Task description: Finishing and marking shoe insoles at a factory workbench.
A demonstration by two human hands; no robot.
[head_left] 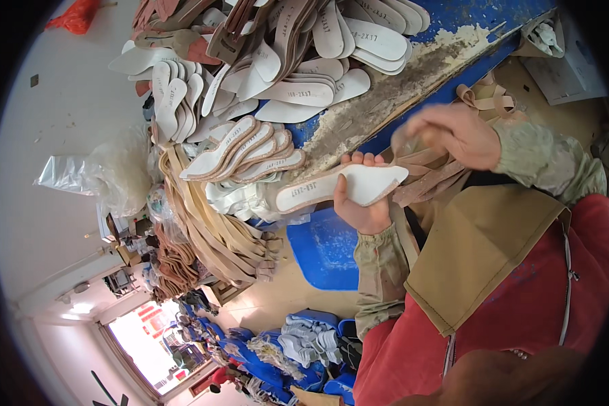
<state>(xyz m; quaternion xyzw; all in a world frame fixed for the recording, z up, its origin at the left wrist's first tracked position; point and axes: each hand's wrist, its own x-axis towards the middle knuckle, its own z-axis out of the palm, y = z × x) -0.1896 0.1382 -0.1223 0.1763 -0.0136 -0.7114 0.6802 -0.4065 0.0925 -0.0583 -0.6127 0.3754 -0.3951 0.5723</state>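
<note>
My left hand (pixel 367 211) grips a white insole (pixel 318 191) with a brown edge and dark print. The thumb presses on its white face while the fingers wrap behind. Just above the insole's pointed end, my right hand (pixel 457 135) has bent fingers. Motion smears their tips, and whether they pinch anything cannot be made out. Pinkish-tan strips (pixel 441 164) hang beside and below the right hand, near the insole's tip. A small stack of similar brown-edged insoles (pixel 240 150) lies on the bench corner to the left.
Piles of plain white insoles (pixel 298 93) cover the blue, worn bench (pixel 386 91). Long beige strips (pixel 206 216) hang off its left side, near clear plastic bags (pixel 118 172). A blue stool seat (pixel 325 254) stands below my left hand. Blue bins with grey-white pieces (pixel 311 342) sit farther off.
</note>
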